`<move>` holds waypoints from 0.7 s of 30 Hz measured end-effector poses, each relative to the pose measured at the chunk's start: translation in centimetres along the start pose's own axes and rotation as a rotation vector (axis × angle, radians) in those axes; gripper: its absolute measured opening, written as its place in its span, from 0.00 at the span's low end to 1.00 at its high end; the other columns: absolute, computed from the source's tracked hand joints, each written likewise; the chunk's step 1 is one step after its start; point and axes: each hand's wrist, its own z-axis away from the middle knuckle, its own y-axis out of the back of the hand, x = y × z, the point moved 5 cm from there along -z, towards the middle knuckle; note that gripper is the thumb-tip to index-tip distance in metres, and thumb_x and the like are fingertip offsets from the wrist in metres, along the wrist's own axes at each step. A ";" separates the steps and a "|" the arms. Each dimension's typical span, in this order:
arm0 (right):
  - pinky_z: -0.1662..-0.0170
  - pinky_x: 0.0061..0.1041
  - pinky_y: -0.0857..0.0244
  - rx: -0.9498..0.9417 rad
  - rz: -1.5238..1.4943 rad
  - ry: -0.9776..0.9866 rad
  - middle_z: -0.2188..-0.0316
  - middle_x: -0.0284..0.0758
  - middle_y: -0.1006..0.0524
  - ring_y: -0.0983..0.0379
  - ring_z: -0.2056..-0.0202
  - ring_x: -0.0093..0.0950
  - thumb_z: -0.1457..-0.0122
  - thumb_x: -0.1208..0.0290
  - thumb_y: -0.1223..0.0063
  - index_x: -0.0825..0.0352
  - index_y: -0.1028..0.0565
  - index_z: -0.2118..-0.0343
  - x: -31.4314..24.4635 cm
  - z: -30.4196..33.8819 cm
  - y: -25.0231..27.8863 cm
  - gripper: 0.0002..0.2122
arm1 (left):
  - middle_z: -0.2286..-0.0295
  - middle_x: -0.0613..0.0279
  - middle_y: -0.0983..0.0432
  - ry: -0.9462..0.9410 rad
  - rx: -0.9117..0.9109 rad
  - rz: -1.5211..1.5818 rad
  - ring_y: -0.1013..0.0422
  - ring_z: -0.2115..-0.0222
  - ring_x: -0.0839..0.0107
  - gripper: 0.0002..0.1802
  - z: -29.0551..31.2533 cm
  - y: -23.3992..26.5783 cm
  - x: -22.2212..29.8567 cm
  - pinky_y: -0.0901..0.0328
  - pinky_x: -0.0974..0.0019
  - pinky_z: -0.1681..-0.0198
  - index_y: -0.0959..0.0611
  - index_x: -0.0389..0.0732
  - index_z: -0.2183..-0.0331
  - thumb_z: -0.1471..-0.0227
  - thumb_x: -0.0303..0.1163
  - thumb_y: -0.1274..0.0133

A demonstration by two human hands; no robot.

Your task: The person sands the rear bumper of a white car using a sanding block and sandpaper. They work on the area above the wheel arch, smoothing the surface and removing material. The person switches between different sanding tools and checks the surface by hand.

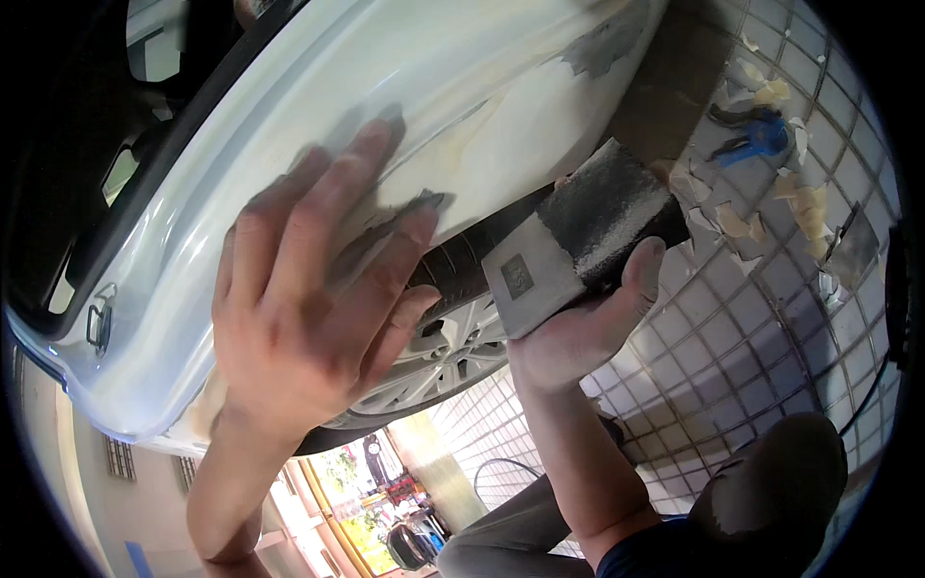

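My left hand [294, 299] lies on the car's pale body panel [501, 144], fingers spread. Its index finger reaches the panel's lower edge, beside a dark bare patch. The panel is whitish and dusty, with cream filler areas and another dark grey patch [605, 46] farther up. Just right of the panel, my right hand [593, 332] is closed around a piece of sandpaper [607, 207], its dusty black abrasive side and grey backing both showing. I cannot tell whether a block is under it. The sandpaper is held apart from my left hand, in front of the tyre.
Under the panel is a wheel with a silver rim [462, 342]. Torn cream and white scraps [809, 207], a blue-and-black object [761, 137] and a dark sheet [853, 246] lie on the tiled floor [713, 323]. A metal latch loop [99, 326] sits at the panel's left edge.
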 end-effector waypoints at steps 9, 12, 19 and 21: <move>0.43 0.31 0.36 0.034 -0.086 -0.041 0.47 0.37 0.29 0.30 0.46 0.29 0.31 0.47 0.54 0.67 0.33 0.40 -1.7 0.0 -1.8 0.28 | 0.30 0.53 0.46 0.457 -0.070 0.174 0.60 0.27 0.48 0.38 1.0 -1.1 3.4 0.84 0.38 0.29 0.17 0.56 0.43 0.61 0.39 0.43; 0.43 0.32 0.35 0.043 -0.057 0.003 0.47 0.37 0.28 0.30 0.46 0.29 0.31 0.47 0.55 0.66 0.32 0.41 -2.0 -0.6 -1.9 0.27 | 0.31 0.53 0.45 0.495 -0.053 0.231 0.60 0.27 0.48 0.37 1.4 -0.9 3.6 0.86 0.37 0.30 0.17 0.55 0.43 0.61 0.40 0.43; 0.38 0.33 0.40 -0.037 -0.150 -0.095 0.43 0.42 0.31 0.33 0.42 0.33 0.30 0.53 0.59 0.73 0.41 0.31 -0.5 0.2 -1.1 0.32 | 0.31 0.52 0.44 0.517 0.063 0.229 0.61 0.27 0.48 0.37 0.9 -1.7 3.9 0.91 0.33 0.32 0.17 0.54 0.43 0.60 0.39 0.43; 0.40 0.31 0.39 -0.066 -0.126 -0.100 0.44 0.42 0.30 0.32 0.43 0.32 0.30 0.54 0.59 0.73 0.41 0.31 -0.1 -0.2 -0.9 0.32 | 0.31 0.51 0.43 0.519 0.041 0.256 0.60 0.27 0.49 0.38 0.5 -1.0 4.1 0.90 0.31 0.33 0.18 0.53 0.42 0.60 0.39 0.44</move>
